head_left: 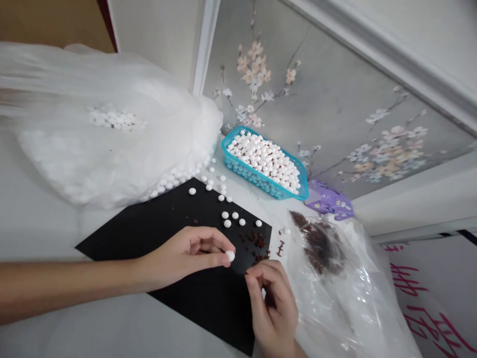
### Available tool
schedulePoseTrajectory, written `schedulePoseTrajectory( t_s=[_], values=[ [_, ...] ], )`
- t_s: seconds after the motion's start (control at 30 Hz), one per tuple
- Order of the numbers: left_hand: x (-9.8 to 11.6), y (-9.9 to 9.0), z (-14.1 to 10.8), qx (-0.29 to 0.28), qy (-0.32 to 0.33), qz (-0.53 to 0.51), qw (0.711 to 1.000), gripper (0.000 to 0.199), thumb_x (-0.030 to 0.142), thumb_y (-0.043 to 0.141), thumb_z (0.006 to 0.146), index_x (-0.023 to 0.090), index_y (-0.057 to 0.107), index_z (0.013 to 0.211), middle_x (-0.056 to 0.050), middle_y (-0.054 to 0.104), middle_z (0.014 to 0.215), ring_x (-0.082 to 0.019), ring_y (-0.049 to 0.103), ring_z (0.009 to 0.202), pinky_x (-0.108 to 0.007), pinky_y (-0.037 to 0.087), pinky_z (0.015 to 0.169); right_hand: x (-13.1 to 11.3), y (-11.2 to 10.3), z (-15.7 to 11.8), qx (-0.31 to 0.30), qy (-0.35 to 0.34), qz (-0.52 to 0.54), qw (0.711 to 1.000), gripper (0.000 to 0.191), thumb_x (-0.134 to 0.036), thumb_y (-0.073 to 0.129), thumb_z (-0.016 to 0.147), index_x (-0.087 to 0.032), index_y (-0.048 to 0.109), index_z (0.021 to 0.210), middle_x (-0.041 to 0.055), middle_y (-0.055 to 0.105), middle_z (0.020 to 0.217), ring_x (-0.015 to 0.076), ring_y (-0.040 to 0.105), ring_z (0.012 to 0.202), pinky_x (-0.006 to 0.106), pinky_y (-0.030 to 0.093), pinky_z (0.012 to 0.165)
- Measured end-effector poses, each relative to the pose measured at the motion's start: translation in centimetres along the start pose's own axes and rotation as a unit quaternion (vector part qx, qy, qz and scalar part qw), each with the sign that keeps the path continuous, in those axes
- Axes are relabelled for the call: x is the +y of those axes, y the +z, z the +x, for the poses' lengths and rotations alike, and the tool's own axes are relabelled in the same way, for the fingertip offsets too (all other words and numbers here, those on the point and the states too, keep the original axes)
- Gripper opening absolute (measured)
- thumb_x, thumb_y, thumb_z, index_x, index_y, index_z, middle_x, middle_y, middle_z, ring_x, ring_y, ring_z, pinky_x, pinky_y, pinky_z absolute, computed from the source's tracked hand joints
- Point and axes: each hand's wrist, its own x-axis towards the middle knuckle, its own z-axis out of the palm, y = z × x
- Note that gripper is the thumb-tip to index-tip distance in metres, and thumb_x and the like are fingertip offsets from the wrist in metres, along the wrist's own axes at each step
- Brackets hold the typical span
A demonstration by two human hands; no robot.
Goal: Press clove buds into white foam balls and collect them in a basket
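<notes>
My left hand [190, 253] pinches a small white ball [230, 256] between thumb and index finger, above a black mat [208, 298]. Just to the right, my right hand [274, 298] is closed in a pinch, its fingertips close to the ball but apart from it. Whatever lies between those fingertips is too small to make out. Several loose white balls [235, 215] rest on the mat's far part. Beyond my right hand, small dark brown pieces [258, 240] lie scattered near the mat's right corner.
A blue plastic basket [261, 186] full of white balls stands against the flowered wall panel [328, 99]. At left sits a large translucent bag [74, 164] of white balls. A clear bag [357, 288] with brown pieces and a purple packet [330, 199] are at right.
</notes>
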Motion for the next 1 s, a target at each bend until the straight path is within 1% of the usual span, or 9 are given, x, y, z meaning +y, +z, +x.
schedulePoseTrajectory(
  t_s=[0.07, 0.13, 0.27, 0.33, 0.47, 0.57, 0.8, 0.93, 1.0],
  values=[
    [-0.31, 0.27, -0.04, -0.012, 0.004, -0.002, 1.0, 0.019, 0.024, 0.068, 0.073, 0.019, 0.066, 0.092, 0.001, 0.07, 0.083, -0.011, 0.063, 0.082, -0.022, 0.048, 0.076, -0.57, 0.18, -0.31, -0.018, 0.007, 0.023, 1.0, 0.019, -0.007, 0.047, 0.084, -0.023, 0.054, 0.091, -0.0004, 0.049, 0.078, 0.0097, 0.049, 0.064, 0.021, 0.04, 0.054],
    [-0.52, 0.54, -0.06, -0.02, -0.009, -0.007, 1.0, 0.02, 0.022, 0.069, 0.072, 0.02, 0.066, 0.092, 0.002, 0.07, 0.084, -0.01, 0.064, 0.081, -0.02, 0.048, 0.074, -0.89, 0.17, -0.43, -0.035, 0.012, 0.032, 0.999, 0.018, -0.007, 0.047, 0.084, -0.023, 0.053, 0.09, -0.0009, 0.049, 0.077, 0.0095, 0.048, 0.064, 0.021, 0.04, 0.055],
    [-0.66, 0.72, 0.0, -0.029, -0.021, -0.012, 0.999, 0.015, 0.021, 0.07, 0.071, 0.019, 0.07, 0.085, 0.003, 0.07, 0.079, -0.01, 0.064, 0.076, -0.019, 0.049, 0.071, -0.93, -0.02, -0.35, -0.062, 0.028, 0.035, 0.997, 0.016, -0.008, 0.048, 0.085, -0.023, 0.053, 0.088, -0.0013, 0.049, 0.076, 0.0095, 0.047, 0.064, 0.02, 0.039, 0.055],
    [-0.65, 0.71, 0.05, -0.027, -0.023, -0.024, 0.999, 0.015, 0.02, 0.071, 0.07, 0.02, 0.071, 0.085, 0.003, 0.071, 0.076, -0.009, 0.064, 0.073, -0.019, 0.049, 0.071, -0.85, -0.05, -0.28, -0.071, 0.031, 0.037, 0.996, 0.016, -0.008, 0.048, 0.085, -0.023, 0.053, 0.087, -0.0013, 0.049, 0.076, 0.0095, 0.046, 0.064, 0.02, 0.039, 0.055],
    [-0.54, 0.77, 0.09, -0.011, -0.027, -0.046, 0.999, 0.015, 0.018, 0.073, 0.066, 0.02, 0.072, 0.081, 0.004, 0.071, 0.073, -0.009, 0.065, 0.07, -0.018, 0.051, 0.069, -0.76, 0.03, -0.18, -0.072, 0.033, 0.039, 0.996, 0.015, -0.009, 0.048, 0.084, -0.023, 0.052, 0.086, -0.0013, 0.05, 0.076, 0.0102, 0.048, 0.066, 0.021, 0.039, 0.055],
    [-0.38, 0.83, 0.05, -0.003, -0.032, -0.045, 0.998, 0.014, 0.017, 0.074, 0.064, 0.019, 0.072, 0.078, 0.003, 0.072, 0.072, -0.009, 0.065, 0.069, -0.017, 0.051, 0.068, -0.71, 0.04, -0.13, -0.077, 0.049, 0.055, 0.994, 0.014, -0.009, 0.049, 0.084, -0.023, 0.053, 0.084, -0.0016, 0.049, 0.075, 0.01, 0.048, 0.065, 0.021, 0.038, 0.054],
    [-0.33, 0.58, 0.04, -0.037, -0.032, -0.047, 0.998, 0.016, 0.017, 0.074, 0.065, 0.021, 0.073, 0.081, 0.003, 0.073, 0.076, -0.011, 0.067, 0.074, -0.02, 0.053, 0.074, -0.55, -0.12, 0.07, -0.081, 0.092, 0.115, 0.986, 0.012, -0.011, 0.055, 0.082, -0.023, 0.058, 0.082, -0.0028, 0.05, 0.073, 0.0076, 0.046, 0.059, 0.019, 0.036, 0.051],
    [-0.48, 0.49, 0.07, -0.046, -0.028, -0.039, 0.998, 0.017, 0.018, 0.074, 0.065, 0.02, 0.073, 0.081, 0.002, 0.073, 0.078, -0.012, 0.068, 0.076, -0.023, 0.054, 0.075, -0.5, -0.05, 0.24, -0.075, 0.134, 0.155, 0.976, 0.006, -0.016, 0.057, 0.082, -0.021, 0.058, 0.079, -0.0029, 0.049, 0.07, 0.0068, 0.044, 0.055, 0.019, 0.035, 0.048],
    [-0.49, 0.52, 0.06, -0.043, -0.03, -0.031, 0.998, 0.016, 0.019, 0.074, 0.065, 0.02, 0.073, 0.081, 0.002, 0.073, 0.077, -0.013, 0.068, 0.075, -0.024, 0.054, 0.076, -0.47, -0.01, 0.27, -0.078, 0.164, 0.183, 0.966, 0.004, -0.02, 0.058, 0.082, -0.02, 0.058, 0.077, -0.0033, 0.047, 0.068, 0.0058, 0.041, 0.051, 0.019, 0.033, 0.044]
  ],
)
